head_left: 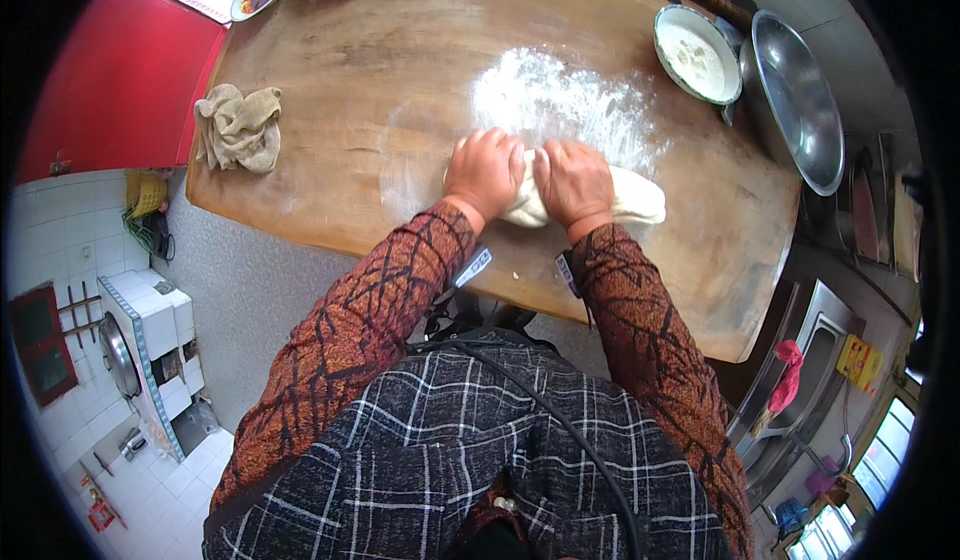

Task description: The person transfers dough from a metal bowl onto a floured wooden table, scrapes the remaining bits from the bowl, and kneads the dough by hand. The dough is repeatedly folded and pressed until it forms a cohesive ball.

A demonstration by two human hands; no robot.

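Note:
A long, smooth roll of pale dough [638, 198] lies on the wooden board [340, 90] close to its near edge. My left hand [485, 172] presses on the dough's left part with its fingers curled over it. Beside it, my right hand [578, 182] grips the dough's middle, and the two thumbs nearly meet. The dough's right end sticks out past my right hand. Just beyond my hands, white flour [545, 95] is spread in a patch on the board. My hands hide most of the dough's left part.
A crumpled beige cloth [240, 128] lies at the board's left edge. At the far right stand a bowl of flour [661, 32] and a large metal basin [797, 100], near a rolling pin [715, 2]. A bowl of reddish sauce [240, 5] stands far left.

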